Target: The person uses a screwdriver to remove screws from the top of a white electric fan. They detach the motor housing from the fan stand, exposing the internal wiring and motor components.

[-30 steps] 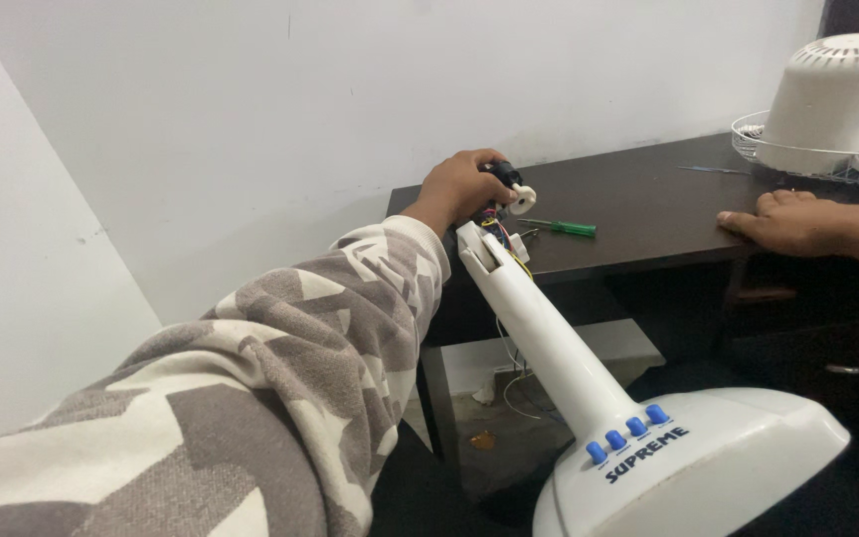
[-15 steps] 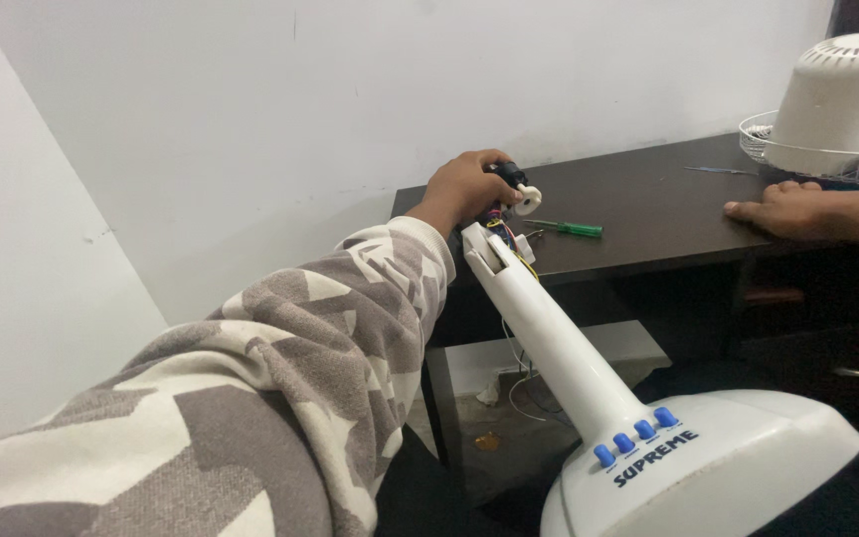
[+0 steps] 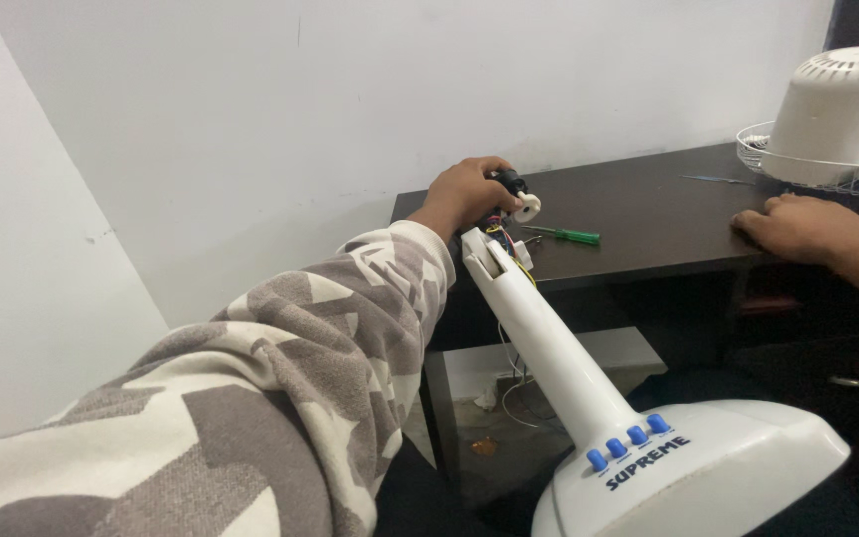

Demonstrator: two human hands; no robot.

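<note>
As left hand (image 3: 464,191) grips, motor part (image 3: 516,195) protrudes.

Bare desk (image 3: 648,214) lies open right of the green screwdriver (image 3: 569,235), up to the resting right hand (image 3: 797,227); beyond it the wire guard (image 3: 797,159) and white motor housing (image 3: 835,111) block the far corner

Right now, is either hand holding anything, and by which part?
The left hand grips a small black-and-white wired part at the fan stand's top, by its black end. The right hand rests flat on the table, holding nothing.
</note>
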